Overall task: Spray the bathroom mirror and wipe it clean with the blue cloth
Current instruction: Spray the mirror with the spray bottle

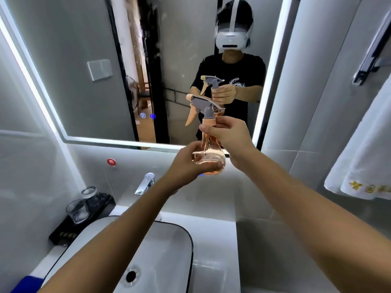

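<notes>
You hold the spray bottle (208,154) upright in front of the lower edge of the mirror (84,81), above the back of the sink (169,256) — a clear peach-tinted bottle with a grey spray head and a peach trigger, its nozzle pointing left. Your left hand (186,163) cups the round base, fingers curled under and around it, while your right hand (228,134) pinches the neck just below the peach collar, thumb in front; each grip is grasping the bottle. The mirror shows smeared streaks across its middle and reflects you holding the bottle the same way. The blue cloth (27,285) lies at the bottom left corner, on the table beside the sink — well apart from both hands. Behind the basin stands a chrome faucet (146,183), with a red round sticker (111,162) on the wall just left of it. Two glasses (81,205) sit on a black tray (63,233) at the left, and a white towel (364,161) hangs at the right.
</notes>
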`<control>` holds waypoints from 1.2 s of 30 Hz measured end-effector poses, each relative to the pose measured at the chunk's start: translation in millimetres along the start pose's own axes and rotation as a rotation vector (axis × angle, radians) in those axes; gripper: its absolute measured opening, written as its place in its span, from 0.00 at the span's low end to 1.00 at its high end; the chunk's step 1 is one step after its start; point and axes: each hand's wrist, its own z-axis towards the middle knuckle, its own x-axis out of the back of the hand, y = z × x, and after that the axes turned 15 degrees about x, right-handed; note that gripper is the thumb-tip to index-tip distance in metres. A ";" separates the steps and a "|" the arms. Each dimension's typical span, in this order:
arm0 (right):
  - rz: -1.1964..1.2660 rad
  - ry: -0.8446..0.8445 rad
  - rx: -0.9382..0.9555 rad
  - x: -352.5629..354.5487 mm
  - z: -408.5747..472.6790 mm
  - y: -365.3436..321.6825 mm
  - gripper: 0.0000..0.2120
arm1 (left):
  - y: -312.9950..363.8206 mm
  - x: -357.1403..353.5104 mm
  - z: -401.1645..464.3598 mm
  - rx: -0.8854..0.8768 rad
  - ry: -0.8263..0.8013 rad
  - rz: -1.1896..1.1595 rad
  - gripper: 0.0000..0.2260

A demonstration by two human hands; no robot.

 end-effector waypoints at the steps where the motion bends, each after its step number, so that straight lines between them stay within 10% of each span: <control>1: 0.012 -0.009 -0.003 -0.1 2.9 -4.2 0.15 | 3.9 4.7 2.2 -0.010 -0.014 0.002 0.25; 11: 0.068 -0.194 -0.071 -14.3 27.4 -44.7 0.12 | 28.4 55.4 13.8 -0.043 -0.172 -0.045 0.17; 36: -0.026 0.223 0.220 -31.6 53.5 -107.4 0.16 | 107.9 81.4 39.8 -0.231 -0.338 0.064 0.23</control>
